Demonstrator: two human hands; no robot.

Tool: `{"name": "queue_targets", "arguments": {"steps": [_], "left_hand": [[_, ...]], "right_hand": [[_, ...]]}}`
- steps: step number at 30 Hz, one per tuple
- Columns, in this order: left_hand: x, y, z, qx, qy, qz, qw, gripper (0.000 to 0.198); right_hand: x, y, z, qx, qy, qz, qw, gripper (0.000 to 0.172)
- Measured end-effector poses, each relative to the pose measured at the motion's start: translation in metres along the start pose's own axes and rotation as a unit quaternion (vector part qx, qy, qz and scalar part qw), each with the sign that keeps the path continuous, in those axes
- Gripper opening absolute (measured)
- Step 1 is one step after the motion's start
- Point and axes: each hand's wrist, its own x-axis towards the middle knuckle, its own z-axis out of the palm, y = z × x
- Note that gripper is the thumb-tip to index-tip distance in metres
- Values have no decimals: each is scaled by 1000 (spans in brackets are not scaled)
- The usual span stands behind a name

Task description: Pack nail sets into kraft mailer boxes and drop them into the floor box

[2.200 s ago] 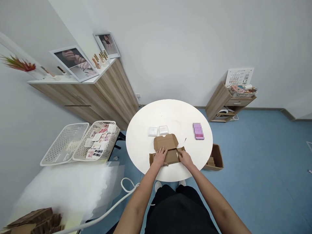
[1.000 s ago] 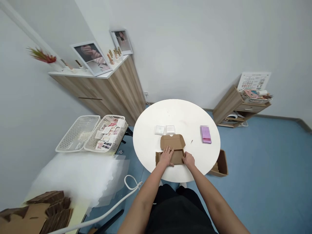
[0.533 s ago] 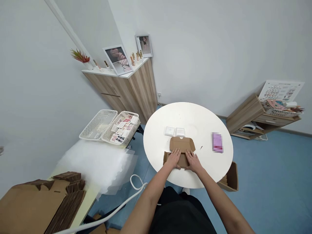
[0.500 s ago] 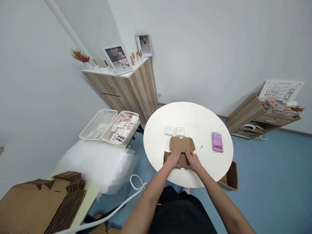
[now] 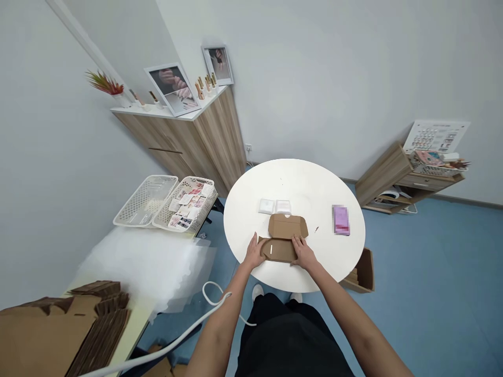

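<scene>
A brown cardboard mailer box (image 5: 282, 250) lies partly folded near the front of the round white table (image 5: 251, 188), its lid (image 5: 288, 226) laid back flat. My left hand (image 5: 254, 252) holds the box's left side flap, thumb on the inner side and fingers outside. At the opposite end, my right hand (image 5: 303, 253) grips the right wall and front corner. Just beyond the lid lie two small white packets, a left packet (image 5: 266, 206) and a right packet (image 5: 283, 207).
A blurred-out purple item (image 5: 341, 220) lies at the table's right. To the left, a side table bears stacked flat cardboard boxes (image 5: 43, 335), white sheets (image 5: 145, 267), a card-filled basket (image 5: 204, 207) and another basket (image 5: 135, 207). An open carton (image 5: 365, 269) stands on the floor.
My left hand has moved left from the box's middle to its left flap, uncovering the base. The right hand stays at the right wall. The whole view has shifted slightly.
</scene>
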Motion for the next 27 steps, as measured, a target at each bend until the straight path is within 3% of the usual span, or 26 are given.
{"name": "queue_targets", "arguments": {"steps": [5, 8, 11, 15, 21, 27], "left_hand": [[7, 8, 15, -71, 46, -13, 996, 53], [7, 16, 13, -109, 79, -61, 989, 69], [7, 24, 5, -145, 66, -135, 978, 80], [10, 40, 1, -151, 31, -152, 976, 49], [20, 59, 10, -29, 19, -141, 989, 27], [37, 58, 13, 46, 31, -154, 987, 11]], "right_hand": [[0, -2, -3, 6, -3, -1, 1000, 121], [0, -4, -5, 5, 10, -2, 1000, 121], [-1, -6, -6, 9, 14, 1, 1000, 123], [-3, -8, -8, 14, 17, 0, 1000, 121], [-5, -12, -13, 21, 7, 13, 1000, 120], [-1, -9, -7, 9, 10, 4, 1000, 121]]}}
